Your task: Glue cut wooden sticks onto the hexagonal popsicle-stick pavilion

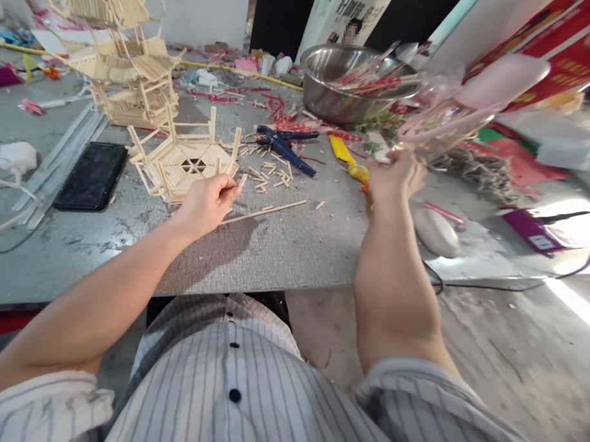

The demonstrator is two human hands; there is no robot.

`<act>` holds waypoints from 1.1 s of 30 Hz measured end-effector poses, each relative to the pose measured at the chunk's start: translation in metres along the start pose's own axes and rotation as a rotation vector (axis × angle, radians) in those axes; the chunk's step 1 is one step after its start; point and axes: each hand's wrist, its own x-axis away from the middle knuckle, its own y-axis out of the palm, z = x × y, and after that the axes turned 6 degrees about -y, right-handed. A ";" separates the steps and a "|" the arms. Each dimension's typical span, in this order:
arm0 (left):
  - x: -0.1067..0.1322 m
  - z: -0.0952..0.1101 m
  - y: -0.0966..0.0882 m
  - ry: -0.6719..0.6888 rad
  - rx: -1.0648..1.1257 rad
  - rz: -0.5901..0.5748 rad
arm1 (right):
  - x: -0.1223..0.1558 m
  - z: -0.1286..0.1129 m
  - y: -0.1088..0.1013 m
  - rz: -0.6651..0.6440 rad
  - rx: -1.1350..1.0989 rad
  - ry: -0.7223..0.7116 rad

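My left hand [211, 202] is closed in a pinch on a short wooden stick [243, 179], beside a six-sided wooden stick frame [174, 165] with upright posts. A longer thin stick [264, 211] lies on the table just right of that hand. Farther right, my right hand [396, 176] reaches over the table, its fingers pointing away and partly blurred. It is nearest to a yellow-handled tool [343, 150] and a yellow and orange item [358, 173]. Whether it grips anything I cannot tell. Short cut sticks [267, 175] and blue-handled pliers [288, 150] lie between the hands.
A tiered stick pagoda [121, 60] stands at the back left, with a black phone [91, 176] in front. A steel bowl [323, 96] of sticks is at the back. At right are a pink object [503, 83], a white oval item [436, 232] and cables.
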 end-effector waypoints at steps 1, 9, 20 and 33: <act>0.000 0.000 0.001 0.003 0.001 -0.006 | 0.008 -0.019 0.004 0.033 0.028 -0.010; 0.002 -0.002 0.005 0.005 0.015 -0.026 | 0.070 -0.117 0.032 -0.802 0.038 -0.730; 0.000 -0.004 0.007 0.023 0.049 -0.025 | 0.074 -0.118 0.032 -0.819 0.271 -0.800; 0.002 -0.003 0.008 -0.045 0.132 -0.020 | 0.089 -0.129 0.033 -0.596 -0.696 -0.243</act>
